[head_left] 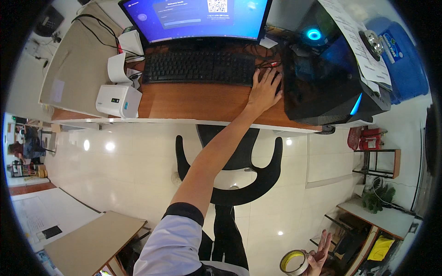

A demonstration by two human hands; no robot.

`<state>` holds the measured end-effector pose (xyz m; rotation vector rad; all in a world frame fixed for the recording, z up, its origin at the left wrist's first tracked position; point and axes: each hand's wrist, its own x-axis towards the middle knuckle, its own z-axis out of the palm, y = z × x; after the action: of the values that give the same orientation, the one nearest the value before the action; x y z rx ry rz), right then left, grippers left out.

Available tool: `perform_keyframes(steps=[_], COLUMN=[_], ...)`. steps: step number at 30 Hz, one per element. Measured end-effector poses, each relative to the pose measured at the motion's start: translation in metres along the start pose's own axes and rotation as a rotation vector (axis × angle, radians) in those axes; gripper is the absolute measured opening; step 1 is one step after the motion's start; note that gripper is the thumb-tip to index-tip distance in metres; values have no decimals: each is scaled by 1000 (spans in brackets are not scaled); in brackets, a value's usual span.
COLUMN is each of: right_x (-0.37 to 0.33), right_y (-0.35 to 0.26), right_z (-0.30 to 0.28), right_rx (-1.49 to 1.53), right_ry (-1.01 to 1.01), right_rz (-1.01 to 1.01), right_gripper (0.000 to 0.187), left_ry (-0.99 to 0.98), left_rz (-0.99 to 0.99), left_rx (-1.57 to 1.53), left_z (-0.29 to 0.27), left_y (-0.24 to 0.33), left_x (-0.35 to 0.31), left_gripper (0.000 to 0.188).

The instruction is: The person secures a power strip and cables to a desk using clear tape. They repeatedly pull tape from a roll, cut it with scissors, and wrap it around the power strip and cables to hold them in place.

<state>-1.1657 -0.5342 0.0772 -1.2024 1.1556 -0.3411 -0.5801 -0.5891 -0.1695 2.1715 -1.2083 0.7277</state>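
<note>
Toward the right end of the desk's [193,103] front edge, the left hand [264,92] spreads palm-down, any hold unclear, while well off that edge the right hand [316,260], two fingers raised, holds the tape roll [286,260].

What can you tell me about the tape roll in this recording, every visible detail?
The tape roll is a ring with a wide hole through its middle. Its outer band looks pale and slightly glossy, like plastic tape; the inside of the core is yellow with dark markings. It is tilted, its opening turned toward the camera, near the lower edge of the picture, right of centre. The right hand holds it at its right side. Whether a tape end hangs loose cannot be told.
</note>
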Motion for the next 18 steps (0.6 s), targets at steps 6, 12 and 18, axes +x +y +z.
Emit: perform_keyframes(steps=[6,12,18], right_x=[-5,7,7], right_y=[8,17,25], right_z=[5,10,12], right_rx=[179,290,370], right_ry=[7,-150,-188], right_rz=[132,-22,24], right_gripper=[113,114,111], left_ry=[-102,-108,-97], left_rz=[-132,-42,-75], left_rx=[-11,20,-46], left_z=[-14,-9,-9], left_y=[14,9,13], left_x=[-4,-2,-2], left_gripper=[66,68,69])
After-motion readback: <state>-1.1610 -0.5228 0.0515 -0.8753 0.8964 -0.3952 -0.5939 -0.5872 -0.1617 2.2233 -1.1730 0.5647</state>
